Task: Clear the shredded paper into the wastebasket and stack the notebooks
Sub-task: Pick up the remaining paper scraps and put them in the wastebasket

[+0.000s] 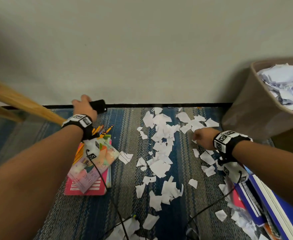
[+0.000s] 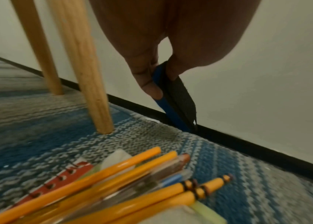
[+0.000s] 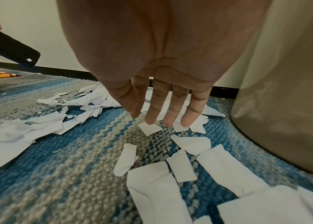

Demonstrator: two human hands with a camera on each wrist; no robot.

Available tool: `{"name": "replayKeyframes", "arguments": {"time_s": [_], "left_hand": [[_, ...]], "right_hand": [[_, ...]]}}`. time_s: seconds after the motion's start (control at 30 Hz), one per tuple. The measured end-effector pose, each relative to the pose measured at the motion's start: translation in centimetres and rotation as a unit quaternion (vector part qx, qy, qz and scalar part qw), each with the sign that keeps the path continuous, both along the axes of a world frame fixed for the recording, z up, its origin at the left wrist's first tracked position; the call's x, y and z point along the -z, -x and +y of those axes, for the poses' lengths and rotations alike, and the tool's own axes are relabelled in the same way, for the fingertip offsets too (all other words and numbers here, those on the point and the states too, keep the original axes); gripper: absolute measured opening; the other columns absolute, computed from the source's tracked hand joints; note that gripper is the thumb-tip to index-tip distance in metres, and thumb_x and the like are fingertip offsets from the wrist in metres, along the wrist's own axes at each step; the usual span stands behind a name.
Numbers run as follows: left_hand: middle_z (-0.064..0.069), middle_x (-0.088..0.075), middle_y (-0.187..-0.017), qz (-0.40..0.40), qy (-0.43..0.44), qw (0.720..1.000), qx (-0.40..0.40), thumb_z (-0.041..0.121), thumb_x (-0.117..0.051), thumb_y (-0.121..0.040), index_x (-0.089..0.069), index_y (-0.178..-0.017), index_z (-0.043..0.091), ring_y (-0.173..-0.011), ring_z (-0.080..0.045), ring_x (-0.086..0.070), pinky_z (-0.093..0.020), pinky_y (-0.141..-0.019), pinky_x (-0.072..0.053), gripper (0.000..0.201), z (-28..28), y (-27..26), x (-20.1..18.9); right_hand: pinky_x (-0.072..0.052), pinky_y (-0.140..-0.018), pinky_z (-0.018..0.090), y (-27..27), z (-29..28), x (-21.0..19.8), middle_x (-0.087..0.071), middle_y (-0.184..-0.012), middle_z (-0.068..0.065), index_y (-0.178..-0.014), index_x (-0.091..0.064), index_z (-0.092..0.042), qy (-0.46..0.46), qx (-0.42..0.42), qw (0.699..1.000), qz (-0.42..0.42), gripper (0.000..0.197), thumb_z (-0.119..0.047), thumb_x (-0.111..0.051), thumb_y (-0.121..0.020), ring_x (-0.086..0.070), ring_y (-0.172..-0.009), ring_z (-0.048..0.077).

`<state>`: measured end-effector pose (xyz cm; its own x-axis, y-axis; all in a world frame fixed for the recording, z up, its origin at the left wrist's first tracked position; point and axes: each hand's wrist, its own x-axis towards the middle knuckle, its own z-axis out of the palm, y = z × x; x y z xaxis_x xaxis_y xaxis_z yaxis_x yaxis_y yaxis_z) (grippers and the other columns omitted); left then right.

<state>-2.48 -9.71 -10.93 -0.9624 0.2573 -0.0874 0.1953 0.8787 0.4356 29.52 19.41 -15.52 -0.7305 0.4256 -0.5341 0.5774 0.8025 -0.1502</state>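
Torn white paper scraps (image 1: 161, 148) lie strewn over the blue and grey rug (image 1: 125, 205). My right hand (image 1: 196, 135) hovers low over scraps (image 3: 149, 128) beside the tan wastebasket (image 1: 253, 110), fingers (image 3: 149, 115) straight and pointing down, holding nothing. My left hand (image 1: 83, 103) pinches a thin black notebook with a blue edge (image 2: 176, 97) near the baseboard, its lower corner down by the floor. A stack of colourful notebooks (image 1: 90, 172) lies under my left forearm. The wastebasket (image 3: 290, 91) holds crumpled paper (image 1: 284, 87).
Yellow pencils and pens (image 2: 132, 178) rest on the far end of the notebook stack. Wooden furniture legs (image 2: 86, 68) stand at the left by the wall. Blue binders and books (image 1: 266, 201) lie at the right edge. Black cables (image 1: 111, 193) trail over the rug.
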Motion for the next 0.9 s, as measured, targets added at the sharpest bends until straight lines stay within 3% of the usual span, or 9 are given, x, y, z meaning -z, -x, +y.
{"name": "replayKeyframes", "arguments": {"time_s": [0.1, 0.17, 0.33, 0.47, 0.53, 0.6, 0.7, 0.8, 0.9], "left_hand": [[-0.023, -0.038, -0.13, -0.037, 0.042, 0.998, -0.029, -0.003, -0.055, -0.085, -0.044, -0.121, 0.011, -0.094, -0.042, -0.053, -0.041, -0.082, -0.048, 0.04, -1.8, 1.3, 0.8], [-0.023, -0.046, -0.124, -0.064, 0.083, 0.994, -0.026, -0.002, -0.055, -0.085, -0.043, -0.118, 0.012, -0.09, -0.037, -0.053, -0.038, -0.072, -0.046, 0.038, -2.6, 2.0, 1.9], [-0.024, -0.057, -0.118, -0.08, 0.183, 0.98, -0.008, 0.004, -0.057, -0.088, -0.048, -0.122, 0.005, -0.099, -0.038, -0.059, -0.039, -0.076, -0.051, 0.035, -3.2, 3.8, 4.1], [-0.02, -0.065, -0.098, -0.092, 0.267, 0.958, 0.037, 0.01, -0.052, -0.091, -0.061, -0.095, -0.002, -0.084, -0.035, -0.061, -0.036, -0.067, -0.048, 0.015, -2.4, 6.0, 3.9], [-0.02, -0.064, -0.099, -0.069, 0.274, 0.958, 0.057, 0.014, -0.052, -0.092, -0.062, -0.097, 0.0, -0.086, -0.035, -0.061, -0.036, -0.068, -0.049, 0.018, -1.5, 7.2, 3.7], [-0.018, -0.066, -0.098, -0.059, 0.281, 0.954, 0.086, 0.017, -0.051, -0.093, -0.063, -0.098, 0.001, -0.079, -0.033, -0.059, -0.035, -0.07, -0.052, 0.021, -0.5, 8.4, 3.9], [-0.015, -0.065, -0.089, -0.084, 0.282, 0.949, 0.113, 0.017, -0.051, -0.093, -0.063, -0.098, 0.005, -0.073, -0.029, -0.058, -0.033, -0.066, -0.049, 0.018, 1.4, 9.3, 4.5], [-0.012, -0.059, -0.072, -0.068, 0.286, 0.948, 0.118, 0.015, -0.05, -0.094, -0.058, -0.077, 0.004, -0.064, -0.027, -0.056, -0.031, -0.06, -0.045, 0.022, 2.7, 10.1, 4.5], [-0.01, -0.055, -0.066, -0.049, 0.293, 0.948, 0.116, 0.015, -0.053, -0.092, -0.059, -0.076, 0.005, -0.058, -0.023, -0.053, -0.03, -0.058, -0.043, 0.02, 2.9, 11.1, 4.4]], "right_hand": [[-0.044, -0.082, 0.028, 0.4, -0.4, 0.5, -0.066, -0.111, 0.006, -0.094, -0.06, -0.022, 0.002, -0.02, 1.0, 0.015, 0.01, -0.017, -0.051, -0.091, -0.059, -0.105, 0.027], [-0.042, -0.08, 0.027, 0.8, -0.5, 0.9, -0.064, -0.108, 0.006, -0.092, -0.059, -0.024, 0.009, -0.026, 0.999, 0.027, 0.011, -0.017, -0.053, -0.089, -0.059, -0.104, 0.027], [-0.041, -0.098, 0.033, 2.5, -0.6, 1.8, -0.05, -0.124, 0.009, -0.117, -0.06, -0.023, -0.012, 0.014, 0.997, 0.071, 0.03, -0.02, -0.055, -0.088, -0.05, -0.117, 0.031], [-0.037, -0.108, 0.043, 4.0, -0.9, 2.7, -0.034, -0.146, 0.01, -0.133, -0.046, -0.021, -0.039, 0.049, 0.993, 0.104, 0.049, -0.03, -0.059, -0.087, -0.039, -0.129, 0.034], [-0.034, -0.111, 0.047, 4.4, -0.8, 3.4, -0.022, -0.154, 0.011, -0.14, -0.037, -0.02, -0.049, 0.065, 0.991, 0.105, 0.061, -0.037, -0.06, -0.087, -0.033, -0.136, 0.035], [-0.03, -0.113, 0.05, 4.7, -0.8, 4.2, -0.012, -0.158, 0.011, -0.145, -0.028, -0.021, -0.053, 0.08, 0.99, 0.1, 0.07, -0.044, -0.059, -0.087, -0.024, -0.142, 0.034], [-0.021, -0.116, 0.053, 5.0, -0.8, 5.6, -0.001, -0.161, 0.008, -0.149, -0.019, -0.025, -0.048, 0.089, 0.992, 0.071, 0.074, -0.056, -0.051, -0.089, -0.011, -0.148, 0.03], [-0.007, -0.117, 0.055, 5.3, -1.0, 6.7, 0.014, -0.162, 0.006, -0.154, 0.0, -0.027, -0.04, 0.076, 0.996, -0.002, 0.082, -0.066, -0.037, -0.091, 0.008, -0.149, 0.029], [-0.002, -0.117, 0.056, 5.7, -1.4, 7.0, 0.022, -0.16, 0.006, -0.154, 0.008, -0.027, -0.038, 0.084, 0.995, -0.027, 0.086, -0.068, -0.036, -0.091, 0.015, -0.148, 0.03]]}}
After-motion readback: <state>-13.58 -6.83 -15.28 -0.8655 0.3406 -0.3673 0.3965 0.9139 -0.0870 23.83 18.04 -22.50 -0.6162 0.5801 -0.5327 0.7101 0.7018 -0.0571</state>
